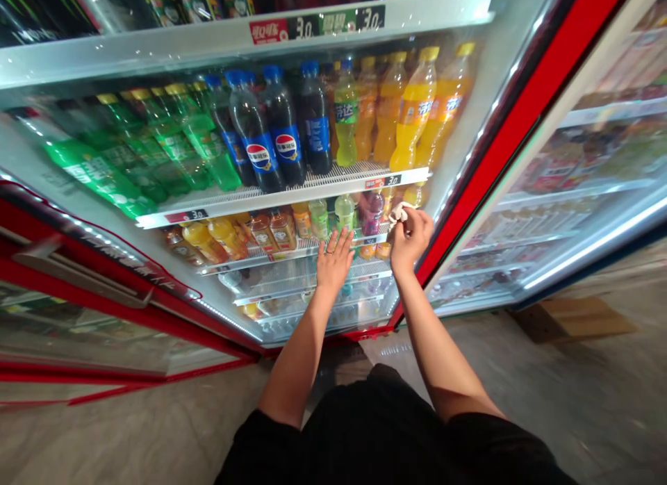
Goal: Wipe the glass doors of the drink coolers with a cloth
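Note:
In the head view, my right hand (410, 240) grips a crumpled white cloth (401, 212) by the right side of the drinks fridge, near the end of a shelf. My left hand (334, 259) is spread flat with its fingers up, in front of the edge of the lower bottle shelf (307, 252). A ring shows on one of its fingers. Small bottles stand behind that hand, among them a pale green bottle (344, 212) and a purple bottle (373, 212). Whether the left palm touches the shelf edge I cannot tell.
Above my hands a shelf (292, 200) carries green bottles (203, 137), Pepsi bottles (260, 148) and orange soda bottles (414, 113). A red door frame (500, 144) runs along the right. On the left is a red fridge door with a handle (83, 269). Cardboard (578, 319) lies on the floor.

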A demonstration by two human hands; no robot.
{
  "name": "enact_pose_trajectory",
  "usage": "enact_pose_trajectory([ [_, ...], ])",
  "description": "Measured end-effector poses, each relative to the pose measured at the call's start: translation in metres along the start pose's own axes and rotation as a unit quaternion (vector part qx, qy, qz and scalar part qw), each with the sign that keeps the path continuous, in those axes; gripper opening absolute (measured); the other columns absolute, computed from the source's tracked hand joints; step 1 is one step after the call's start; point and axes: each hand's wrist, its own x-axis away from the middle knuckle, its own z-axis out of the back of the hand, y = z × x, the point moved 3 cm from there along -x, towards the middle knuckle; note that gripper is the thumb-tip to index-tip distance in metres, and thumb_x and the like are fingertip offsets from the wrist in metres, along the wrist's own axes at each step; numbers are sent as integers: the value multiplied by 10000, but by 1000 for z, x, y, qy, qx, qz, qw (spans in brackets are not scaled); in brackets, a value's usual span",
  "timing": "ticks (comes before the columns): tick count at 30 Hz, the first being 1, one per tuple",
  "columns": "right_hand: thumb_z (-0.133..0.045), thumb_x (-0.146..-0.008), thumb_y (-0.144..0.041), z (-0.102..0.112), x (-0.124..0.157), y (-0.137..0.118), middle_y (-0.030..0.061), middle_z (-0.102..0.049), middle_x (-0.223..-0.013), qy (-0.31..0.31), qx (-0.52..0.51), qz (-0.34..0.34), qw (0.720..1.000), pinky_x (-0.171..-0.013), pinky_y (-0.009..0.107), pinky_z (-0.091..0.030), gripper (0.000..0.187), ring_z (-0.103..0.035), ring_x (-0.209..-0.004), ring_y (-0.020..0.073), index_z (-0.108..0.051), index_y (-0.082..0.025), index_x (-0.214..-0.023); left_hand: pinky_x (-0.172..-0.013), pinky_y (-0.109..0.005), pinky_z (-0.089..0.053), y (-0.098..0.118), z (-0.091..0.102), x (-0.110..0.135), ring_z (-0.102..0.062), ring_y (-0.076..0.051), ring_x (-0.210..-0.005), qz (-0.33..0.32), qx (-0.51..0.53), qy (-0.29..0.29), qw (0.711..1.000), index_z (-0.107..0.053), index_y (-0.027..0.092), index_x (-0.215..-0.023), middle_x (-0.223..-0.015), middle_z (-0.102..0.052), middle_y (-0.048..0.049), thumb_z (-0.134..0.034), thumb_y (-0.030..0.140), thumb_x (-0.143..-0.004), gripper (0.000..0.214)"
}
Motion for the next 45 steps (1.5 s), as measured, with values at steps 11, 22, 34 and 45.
enact_pose_trajectory([
  [11,-560,-902,-154,-7,12,-14,66,-671,-1184,9,-32,2,999,-1038,459,-571,315,-673,-1154,234,-811,-274,-1049,-1387,-534,-183,-1,-7,-4,-212,-244,-1683,-16,24,-6,1000,-182,348,-1731,-1792,-246,-27,-444,392,-1126,661],
  [22,-552,-898,-156,-20,31,-26,71,-699,-1201,11,-51,-7,999,-1081,459,-567,317,-681,-1196,226,-822,-264,-1023,-1390,-539,-181,1,6,0,-166,-256,-1691,-54,23,5,998,-156,296,-1746,-1805,-215,-35,-482,386,-1106,723],
  [34,-613,-959,-262,-34,60,-39,128,-507,-1573,-62,16,47,997,-1233,550,-458,535,-498,-1494,298,-619,-288,-1493,-1408,-475,-192,-67,66,27,-162,-229,-1692,-89,-14,-6,996,-37,371,-1750,-1813,-220,62,-441,233,-1093,783],
  [45,-580,-960,-235,-57,63,-55,105,-612,-1314,-13,-17,-7,1000,-1121,527,-541,394,-613,-1313,278,-772,-318,-1294,-1395,-484,-222,-88,56,21,-187,-182,-1684,-106,9,-30,994,-97,412,-1743,-1804,-242,83,-433,229,-1094,753],
])
